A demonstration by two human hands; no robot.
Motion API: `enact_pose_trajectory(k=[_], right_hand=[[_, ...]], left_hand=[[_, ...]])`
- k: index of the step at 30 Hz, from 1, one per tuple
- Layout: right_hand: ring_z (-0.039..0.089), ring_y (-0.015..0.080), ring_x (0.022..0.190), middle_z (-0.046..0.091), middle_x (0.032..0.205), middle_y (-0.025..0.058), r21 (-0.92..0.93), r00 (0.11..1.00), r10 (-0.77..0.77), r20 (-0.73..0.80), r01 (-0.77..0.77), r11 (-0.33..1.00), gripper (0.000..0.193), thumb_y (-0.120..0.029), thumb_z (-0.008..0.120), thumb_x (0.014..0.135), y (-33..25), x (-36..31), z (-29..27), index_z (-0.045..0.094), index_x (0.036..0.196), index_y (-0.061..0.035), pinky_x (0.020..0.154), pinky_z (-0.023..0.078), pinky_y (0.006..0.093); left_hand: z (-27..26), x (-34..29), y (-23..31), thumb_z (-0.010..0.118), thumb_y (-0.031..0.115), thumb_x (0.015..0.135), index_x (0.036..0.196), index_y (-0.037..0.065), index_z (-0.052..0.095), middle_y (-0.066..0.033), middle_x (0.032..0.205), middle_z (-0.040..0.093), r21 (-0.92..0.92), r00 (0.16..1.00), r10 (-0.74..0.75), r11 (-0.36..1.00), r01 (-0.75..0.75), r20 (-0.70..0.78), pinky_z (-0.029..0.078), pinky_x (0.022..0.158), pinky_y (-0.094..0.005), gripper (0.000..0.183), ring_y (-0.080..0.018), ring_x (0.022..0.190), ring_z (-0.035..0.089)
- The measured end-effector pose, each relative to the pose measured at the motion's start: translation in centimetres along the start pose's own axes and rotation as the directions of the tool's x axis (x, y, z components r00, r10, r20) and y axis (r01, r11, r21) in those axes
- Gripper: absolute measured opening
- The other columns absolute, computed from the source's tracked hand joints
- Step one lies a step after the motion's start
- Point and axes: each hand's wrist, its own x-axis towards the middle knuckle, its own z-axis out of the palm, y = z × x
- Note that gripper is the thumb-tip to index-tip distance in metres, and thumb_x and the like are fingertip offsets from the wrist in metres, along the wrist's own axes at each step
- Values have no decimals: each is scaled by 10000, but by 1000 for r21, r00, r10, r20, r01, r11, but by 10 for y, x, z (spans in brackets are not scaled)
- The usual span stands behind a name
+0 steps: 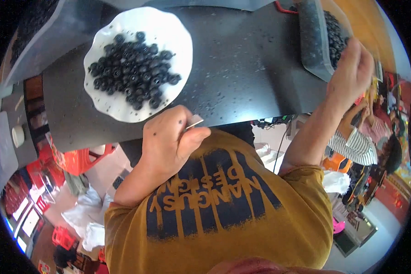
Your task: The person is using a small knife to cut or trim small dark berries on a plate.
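My left hand point(169, 137) is closed, thumb against fingers, on a thin pale stick point(195, 123) whose end pokes out past the forefinger. It hovers by the near right edge of a white scalloped plate point(169, 32). On that plate lies a heap of small round black pieces point(132, 71), some showing a hole or ring on top. Over to the right, my right hand point(351, 75) reaches the rim of a clear plastic box point(314, 43) full of similar dark pieces point(335, 39). Its fingers look pressed together; whatever they hold is hidden.
Crumbs and wet-looking specks dot the dark table point(233, 59). A translucent bin point(45, 45) stands at the far left. Beyond the table's near edge are a red stool point(80, 160) and white bags point(89, 210). A person in a striped top point(358, 146) sits at the right.
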Motion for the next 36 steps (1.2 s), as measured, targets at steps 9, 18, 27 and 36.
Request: enact_pose_trajectory(k=[9, 18, 27, 36], right_hand=[[543, 188, 854, 560, 942, 111, 472, 858, 107, 502, -376, 798, 609, -476, 460, 855, -44, -52, 8, 457, 1151, 56, 769, 425, 294], [421, 173, 1085, 464, 1149, 108, 568, 557, -131, 820, -766, 300, 1014, -750, 490, 595, -86, -121, 62, 362, 1227, 32, 917, 285, 302], [410, 178, 1113, 452, 1182, 103, 586, 538, -230, 811, -746, 317, 1059, -777, 487, 553, -88, -139, 78, 357, 1230, 27, 926, 283, 312], [442, 187, 1086, 462, 1157, 108, 656, 627, -218, 748, -645, 392, 1123, -818, 455, 491, -87, -140, 89, 369, 1209, 41, 914, 313, 312]], left_hand=[[3, 4, 3, 565, 346, 832, 688, 19, 456, -58, 579, 428, -237, 990, -26, 970, 59, 138, 346, 471, -255, 373, -150, 500, 412], [-5, 8, 25, 589, 298, 821, 782, 20, 465, -62, 651, 431, -491, 959, 4, 859, 141, 283, 390, 539, -266, 307, -141, 568, 431], [-14, -1, 24, 561, 423, 809, 747, 74, 417, 32, 691, 391, -624, 883, -68, 683, 380, 464, 283, 548, -200, 382, -51, 625, 342], [-23, 12, 31, 583, 150, 801, 642, 71, 423, 30, 594, 404, -685, 726, 54, 385, 618, 686, 276, 506, -208, 239, -45, 562, 373]])
